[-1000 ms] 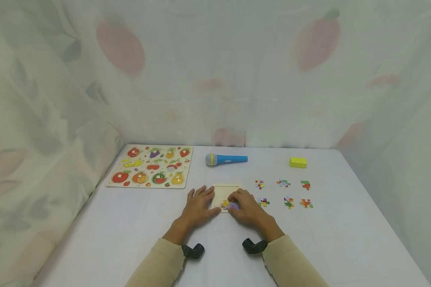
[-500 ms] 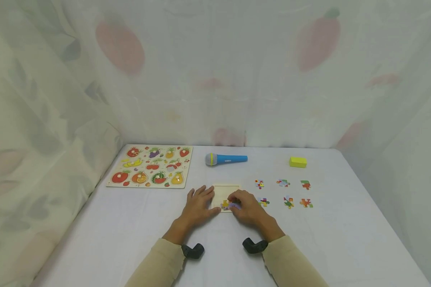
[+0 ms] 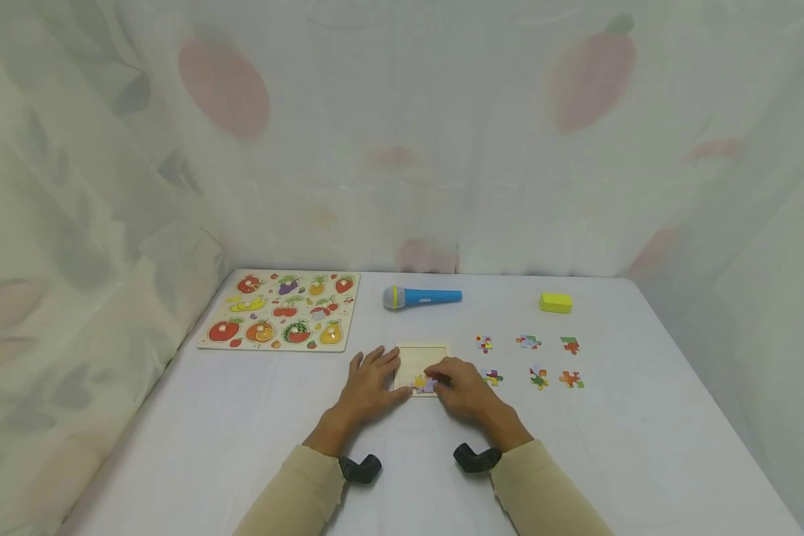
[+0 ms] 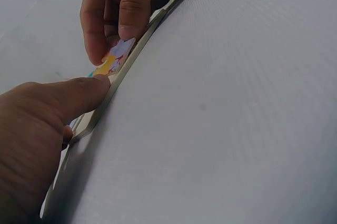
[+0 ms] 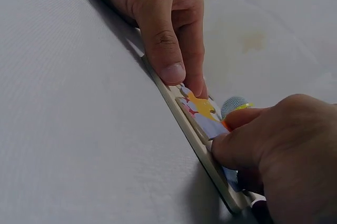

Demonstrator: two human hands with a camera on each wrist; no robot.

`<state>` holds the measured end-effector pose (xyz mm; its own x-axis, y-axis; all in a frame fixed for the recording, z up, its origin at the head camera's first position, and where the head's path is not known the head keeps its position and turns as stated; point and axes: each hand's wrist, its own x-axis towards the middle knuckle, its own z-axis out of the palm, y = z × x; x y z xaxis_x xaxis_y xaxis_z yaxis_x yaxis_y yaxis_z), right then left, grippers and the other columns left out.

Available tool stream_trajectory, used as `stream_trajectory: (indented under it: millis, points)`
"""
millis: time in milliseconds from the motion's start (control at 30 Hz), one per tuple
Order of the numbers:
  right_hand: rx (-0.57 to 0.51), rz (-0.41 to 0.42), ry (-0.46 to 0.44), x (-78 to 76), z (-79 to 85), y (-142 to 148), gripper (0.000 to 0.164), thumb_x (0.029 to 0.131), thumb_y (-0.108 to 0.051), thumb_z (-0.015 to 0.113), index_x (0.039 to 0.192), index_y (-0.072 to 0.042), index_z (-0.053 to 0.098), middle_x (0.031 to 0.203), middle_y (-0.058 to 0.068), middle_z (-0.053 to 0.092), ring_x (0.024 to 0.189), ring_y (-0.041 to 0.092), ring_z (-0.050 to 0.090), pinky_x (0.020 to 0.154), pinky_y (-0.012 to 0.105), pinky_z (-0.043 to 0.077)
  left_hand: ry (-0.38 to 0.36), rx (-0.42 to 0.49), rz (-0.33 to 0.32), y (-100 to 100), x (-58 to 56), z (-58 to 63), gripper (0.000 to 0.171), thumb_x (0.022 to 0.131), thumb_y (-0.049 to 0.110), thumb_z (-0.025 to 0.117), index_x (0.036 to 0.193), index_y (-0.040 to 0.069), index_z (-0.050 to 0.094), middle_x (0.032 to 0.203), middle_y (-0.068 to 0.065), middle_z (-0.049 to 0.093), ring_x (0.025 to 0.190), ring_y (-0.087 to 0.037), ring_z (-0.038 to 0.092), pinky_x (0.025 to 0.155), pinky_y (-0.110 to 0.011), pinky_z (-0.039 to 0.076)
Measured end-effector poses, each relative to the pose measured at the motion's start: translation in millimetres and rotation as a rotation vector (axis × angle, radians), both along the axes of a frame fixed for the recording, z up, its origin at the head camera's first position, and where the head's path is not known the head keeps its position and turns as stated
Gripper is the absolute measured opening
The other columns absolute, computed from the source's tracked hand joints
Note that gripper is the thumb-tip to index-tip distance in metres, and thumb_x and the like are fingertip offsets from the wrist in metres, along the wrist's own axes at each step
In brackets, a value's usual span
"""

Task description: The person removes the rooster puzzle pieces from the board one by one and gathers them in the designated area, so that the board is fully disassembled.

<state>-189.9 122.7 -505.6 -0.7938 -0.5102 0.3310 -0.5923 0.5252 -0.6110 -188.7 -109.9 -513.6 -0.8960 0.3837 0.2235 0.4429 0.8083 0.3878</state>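
A small pale wooden puzzle tray (image 3: 415, 359) lies flat in front of me. My left hand (image 3: 368, 388) rests along its left side, fingers stretched out and thumb (image 4: 92, 95) on the near rim. Yellow-and-purple jigsaw pieces (image 3: 425, 383) sit in the near part of the tray. My right hand (image 3: 467, 388) reaches in from the right, its thumb and index finger pinching the purple jigsaw piece (image 5: 209, 125) by its right end. That piece lies slightly tilted beside the yellow part in the right wrist view. The right fingers hide part of the tray's right side.
Several loose jigsaw pieces (image 3: 539, 378) lie in two rows to the right. A blue toy microphone (image 3: 432, 297) lies behind the tray and a yellow block (image 3: 555, 303) at the back right. A fruit puzzle board (image 3: 281, 311) lies at the back left.
The purple piece has shifted left, up against the yellow part, and my right fingers have drawn slightly right along it. My left hand has stayed put.
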Motion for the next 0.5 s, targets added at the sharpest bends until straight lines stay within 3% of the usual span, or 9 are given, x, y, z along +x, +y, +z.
stream_trajectory:
  millis: [500]
  points:
    - [-0.092,-0.077,-0.003,2.6,11.5,10.5,0.027,0.085,-0.001,0.069,0.11,-0.009,0.07,0.097,-0.008,0.066,0.088,0.013,0.055,0.076,0.034,0.049,-0.017,-0.018,0.01,0.2,1.3,2.4,0.067,0.083,0.051,0.069,0.135,0.008,0.058,0.146,-0.001,0.045,0.137,-0.028,0.032,0.109,-0.058,0.014]
